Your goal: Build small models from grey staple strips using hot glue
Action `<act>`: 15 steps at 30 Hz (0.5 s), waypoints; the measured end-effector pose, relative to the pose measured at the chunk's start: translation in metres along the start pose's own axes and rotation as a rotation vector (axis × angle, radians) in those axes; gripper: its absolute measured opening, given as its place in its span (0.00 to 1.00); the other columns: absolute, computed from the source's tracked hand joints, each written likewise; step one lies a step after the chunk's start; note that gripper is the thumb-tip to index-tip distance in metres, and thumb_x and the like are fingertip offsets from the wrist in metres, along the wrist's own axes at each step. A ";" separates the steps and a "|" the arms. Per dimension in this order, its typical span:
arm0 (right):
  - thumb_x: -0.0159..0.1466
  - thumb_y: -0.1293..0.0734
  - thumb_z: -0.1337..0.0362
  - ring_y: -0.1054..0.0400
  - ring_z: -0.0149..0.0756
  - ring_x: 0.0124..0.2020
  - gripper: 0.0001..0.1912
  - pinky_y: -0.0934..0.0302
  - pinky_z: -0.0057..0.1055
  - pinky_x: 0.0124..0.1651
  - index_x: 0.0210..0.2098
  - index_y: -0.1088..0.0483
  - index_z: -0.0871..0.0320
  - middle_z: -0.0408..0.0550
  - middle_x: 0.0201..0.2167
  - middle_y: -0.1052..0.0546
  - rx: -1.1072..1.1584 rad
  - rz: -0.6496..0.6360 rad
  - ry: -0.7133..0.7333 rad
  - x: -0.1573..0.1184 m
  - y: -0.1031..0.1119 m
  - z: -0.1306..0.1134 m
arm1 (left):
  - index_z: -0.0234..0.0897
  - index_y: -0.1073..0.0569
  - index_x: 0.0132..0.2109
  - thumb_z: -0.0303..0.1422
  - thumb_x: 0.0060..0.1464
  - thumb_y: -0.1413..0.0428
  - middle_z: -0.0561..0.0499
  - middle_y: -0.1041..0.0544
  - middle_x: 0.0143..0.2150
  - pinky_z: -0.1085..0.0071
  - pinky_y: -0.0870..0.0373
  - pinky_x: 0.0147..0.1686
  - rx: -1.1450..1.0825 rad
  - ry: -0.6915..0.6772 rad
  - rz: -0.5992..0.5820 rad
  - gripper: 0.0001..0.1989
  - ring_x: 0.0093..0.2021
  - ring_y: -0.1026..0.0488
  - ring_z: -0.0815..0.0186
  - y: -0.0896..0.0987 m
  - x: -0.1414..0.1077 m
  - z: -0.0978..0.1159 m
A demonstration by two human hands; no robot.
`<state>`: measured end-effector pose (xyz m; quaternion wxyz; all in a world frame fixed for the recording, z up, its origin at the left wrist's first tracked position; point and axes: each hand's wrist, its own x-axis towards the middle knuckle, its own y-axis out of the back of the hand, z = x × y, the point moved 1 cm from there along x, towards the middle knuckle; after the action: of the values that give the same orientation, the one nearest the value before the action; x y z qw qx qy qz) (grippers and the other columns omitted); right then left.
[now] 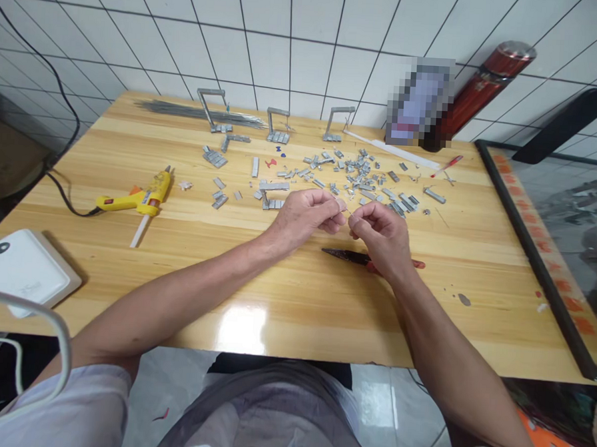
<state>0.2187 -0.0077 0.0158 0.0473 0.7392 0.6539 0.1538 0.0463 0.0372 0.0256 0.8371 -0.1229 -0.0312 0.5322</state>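
My left hand (pixel 309 214) and my right hand (pixel 384 238) are close together above the middle of the table, fingertips pinched. Between them shows a short, thin wire (pixel 349 211), gripped at both ends; its detail is too small to make out. Pliers (pixel 345 255) with dark jaws and red handles lie under my right hand, which partly hides them. Just beyond my left hand stands a small angled frame of grey metal staple strips (pixel 274 186). Loose staple pieces (pixel 364 170) are scattered past both hands.
Three similar metal frames (pixel 278 122) stand near the tiled wall, by a bundle of thin wires (pixel 184 111). A yellow glue gun (pixel 152 192) and white power bank (pixel 28 269) lie left. A red flask (pixel 478 93) and black-framed panel (pixel 533 229) are right.
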 end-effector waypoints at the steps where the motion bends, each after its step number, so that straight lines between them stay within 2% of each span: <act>1: 0.60 0.29 0.62 0.35 0.29 0.25 0.06 0.43 0.30 0.31 0.28 0.29 0.54 0.38 0.23 0.28 0.021 -0.008 0.001 0.000 0.000 0.001 | 0.34 0.23 0.30 0.37 0.55 0.35 0.52 0.19 0.29 0.73 0.25 0.34 0.003 -0.004 0.001 0.11 0.27 0.24 0.72 0.000 0.000 0.000; 3: 0.60 0.28 0.60 0.33 0.30 0.27 0.06 0.39 0.31 0.32 0.33 0.28 0.54 0.39 0.26 0.26 0.080 -0.008 -0.003 0.000 -0.001 0.002 | 0.34 0.23 0.31 0.38 0.55 0.35 0.51 0.19 0.30 0.73 0.24 0.35 0.019 -0.001 0.002 0.12 0.28 0.24 0.72 0.001 0.000 -0.001; 6: 0.59 0.26 0.58 0.31 0.31 0.31 0.13 0.35 0.31 0.33 0.41 0.27 0.53 0.40 0.32 0.24 0.154 0.027 -0.014 0.001 0.000 0.003 | 0.34 0.23 0.32 0.38 0.55 0.35 0.51 0.18 0.30 0.73 0.24 0.35 0.024 0.021 -0.009 0.11 0.28 0.24 0.72 0.000 0.000 -0.002; 9: 0.59 0.25 0.58 0.31 0.30 0.30 0.17 0.34 0.30 0.33 0.46 0.27 0.52 0.38 0.31 0.25 0.188 0.019 -0.018 0.002 0.000 0.004 | 0.33 0.23 0.31 0.37 0.55 0.35 0.51 0.18 0.31 0.73 0.24 0.35 0.005 0.031 -0.038 0.11 0.28 0.24 0.72 0.000 0.000 -0.004; 15: 0.60 0.24 0.57 0.32 0.29 0.26 0.13 0.34 0.30 0.33 0.42 0.24 0.53 0.37 0.26 0.25 0.204 -0.025 -0.008 0.003 0.001 0.003 | 0.33 0.22 0.32 0.35 0.56 0.36 0.50 0.17 0.31 0.74 0.24 0.36 0.031 0.042 -0.069 0.10 0.29 0.23 0.72 0.001 -0.001 -0.006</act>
<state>0.2213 -0.0041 0.0135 -0.0234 0.7327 0.6751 0.0829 0.0460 0.0357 0.0191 0.8571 -0.1198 -0.0095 0.5009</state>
